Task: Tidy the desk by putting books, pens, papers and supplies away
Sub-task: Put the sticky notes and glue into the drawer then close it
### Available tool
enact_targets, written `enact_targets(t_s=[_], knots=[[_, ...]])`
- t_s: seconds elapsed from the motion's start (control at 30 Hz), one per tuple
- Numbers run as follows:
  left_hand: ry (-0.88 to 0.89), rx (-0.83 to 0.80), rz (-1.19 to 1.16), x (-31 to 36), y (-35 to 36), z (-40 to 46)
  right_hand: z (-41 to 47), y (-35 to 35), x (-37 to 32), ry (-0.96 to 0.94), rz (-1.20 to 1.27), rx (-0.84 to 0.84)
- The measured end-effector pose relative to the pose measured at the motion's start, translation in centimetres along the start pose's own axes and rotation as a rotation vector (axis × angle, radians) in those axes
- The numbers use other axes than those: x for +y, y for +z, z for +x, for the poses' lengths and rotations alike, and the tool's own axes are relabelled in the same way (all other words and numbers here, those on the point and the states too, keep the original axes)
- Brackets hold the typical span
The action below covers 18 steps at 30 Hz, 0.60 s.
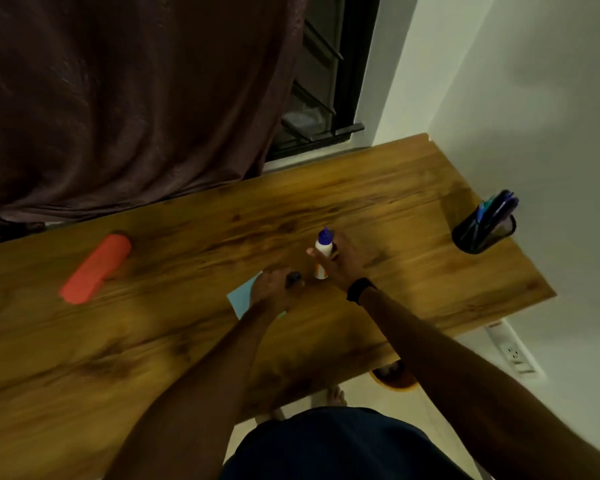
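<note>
On the wooden desk (194, 341) a white glue bottle (323, 255) with a blue cap stands upright, and my right hand (342, 263) is wrapped around it. My left hand (274, 289) is closed on a small dark object (293, 279) that is too blurred to name. It rests over a light blue sheet of paper (240, 296). A red pencil case (96, 270) lies at the desk's left. A black mesh pen holder (484, 230) with several pens stands at the right end.
A dark brown curtain (125, 98) hangs behind the desk, beside a barred window (323, 81). A white wall (534, 116) borders the desk's right end, with a power strip (513, 351) below. An orange slipper (394, 375) lies on the floor.
</note>
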<state>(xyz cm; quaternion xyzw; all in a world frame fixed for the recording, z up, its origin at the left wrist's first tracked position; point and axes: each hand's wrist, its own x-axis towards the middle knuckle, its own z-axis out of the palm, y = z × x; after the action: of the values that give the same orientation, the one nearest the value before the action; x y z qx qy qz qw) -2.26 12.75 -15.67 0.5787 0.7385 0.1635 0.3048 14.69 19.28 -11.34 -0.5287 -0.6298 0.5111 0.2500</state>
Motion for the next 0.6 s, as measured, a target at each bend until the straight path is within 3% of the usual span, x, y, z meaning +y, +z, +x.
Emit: enact_targets(t_s=[0.2, 0.37, 0.6], knots=[[0.004, 0.048, 0.241, 0.6, 2.4, -0.7, -0.8, -1.7, 1.0, -0.030, -0.066, -0.035], [-0.083, 0.085, 0.227, 1.8, 2.4, -1.8, -0.3, -1.6, 1.7, -0.042, -0.152, -0.129], [-0.119, 0.348, 0.151, 2.6, 2.4, -6.4, -0.3, -0.7, 4.2, 0.016, -0.183, -0.160]])
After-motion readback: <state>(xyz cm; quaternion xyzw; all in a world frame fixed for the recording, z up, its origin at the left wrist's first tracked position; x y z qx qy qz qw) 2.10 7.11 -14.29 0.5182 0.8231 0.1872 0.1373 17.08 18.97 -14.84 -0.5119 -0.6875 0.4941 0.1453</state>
